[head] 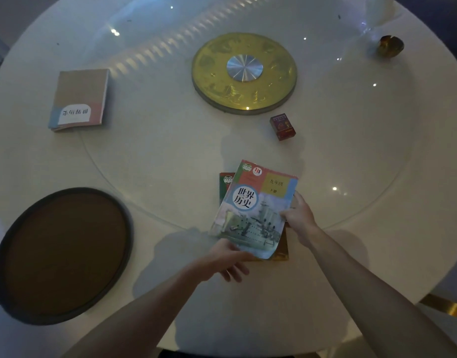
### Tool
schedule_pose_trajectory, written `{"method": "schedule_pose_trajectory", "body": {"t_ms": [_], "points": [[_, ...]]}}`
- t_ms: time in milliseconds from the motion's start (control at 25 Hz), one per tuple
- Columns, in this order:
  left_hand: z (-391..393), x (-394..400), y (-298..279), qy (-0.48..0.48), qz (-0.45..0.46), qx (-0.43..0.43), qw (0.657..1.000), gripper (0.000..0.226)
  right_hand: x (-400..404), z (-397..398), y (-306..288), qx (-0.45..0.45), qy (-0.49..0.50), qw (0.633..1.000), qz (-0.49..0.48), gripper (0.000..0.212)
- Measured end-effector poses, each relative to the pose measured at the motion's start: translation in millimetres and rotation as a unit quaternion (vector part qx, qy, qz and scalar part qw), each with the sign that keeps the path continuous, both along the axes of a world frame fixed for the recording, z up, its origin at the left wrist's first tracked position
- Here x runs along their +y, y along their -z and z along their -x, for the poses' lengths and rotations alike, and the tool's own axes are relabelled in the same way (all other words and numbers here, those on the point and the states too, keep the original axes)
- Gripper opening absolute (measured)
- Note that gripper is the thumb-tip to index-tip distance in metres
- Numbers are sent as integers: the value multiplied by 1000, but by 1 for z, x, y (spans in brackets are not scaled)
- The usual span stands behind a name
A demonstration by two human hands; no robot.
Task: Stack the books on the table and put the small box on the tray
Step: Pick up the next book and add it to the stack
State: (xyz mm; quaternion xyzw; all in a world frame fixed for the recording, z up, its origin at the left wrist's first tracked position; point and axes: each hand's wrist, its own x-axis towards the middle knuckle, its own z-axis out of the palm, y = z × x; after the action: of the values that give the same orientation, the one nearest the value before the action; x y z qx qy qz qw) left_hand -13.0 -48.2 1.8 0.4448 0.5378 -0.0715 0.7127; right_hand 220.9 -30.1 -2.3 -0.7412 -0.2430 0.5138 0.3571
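Observation:
A history textbook (255,202) with a ship picture lies tilted over a red-and-green book (226,184) near the table's front. My right hand (298,215) grips its right edge, thumb on the cover. My left hand (228,259) holds its near left corner from below. A third, tan book (79,99) lies alone at the far left. The small red box (282,126) stands beyond the two books, just in front of the gold disc. The round brown tray (62,254) with a dark rim sits at the front left, nothing on it.
The round white table (155,156) carries a glass turntable with a gold centre disc (244,73). A small brass dish (391,46) sits at the far right. A gold chair or table part (444,307) shows at the lower right.

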Motion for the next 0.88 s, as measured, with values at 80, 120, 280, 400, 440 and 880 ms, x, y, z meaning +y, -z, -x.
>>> {"method": "schedule_pose_trajectory", "body": {"t_ms": [80, 120, 280, 400, 440, 880], "points": [[0, 10, -2, -63, -141, 59, 986, 22, 3, -8, 4, -22, -36, 999, -4, 74], [0, 18, -4, -115, -222, 105, 963, 20, 4, -11, 5, -32, -57, 998, -3, 78], [4, 44, 7, -122, -319, 211, 916, 50, 7, -11, 4, -84, -114, 990, -1, 78], [-3, 45, 12, -86, -261, 194, 942, 42, 9, -5, 7, -125, -116, 985, 8, 61], [-5, 42, 11, -87, -255, 172, 948, 36, 8, -2, 8, -144, -118, 983, 14, 54], [-7, 48, 8, -50, -236, 233, 942, 29, 23, -5, 26, -269, -228, 931, 91, 49]]}}
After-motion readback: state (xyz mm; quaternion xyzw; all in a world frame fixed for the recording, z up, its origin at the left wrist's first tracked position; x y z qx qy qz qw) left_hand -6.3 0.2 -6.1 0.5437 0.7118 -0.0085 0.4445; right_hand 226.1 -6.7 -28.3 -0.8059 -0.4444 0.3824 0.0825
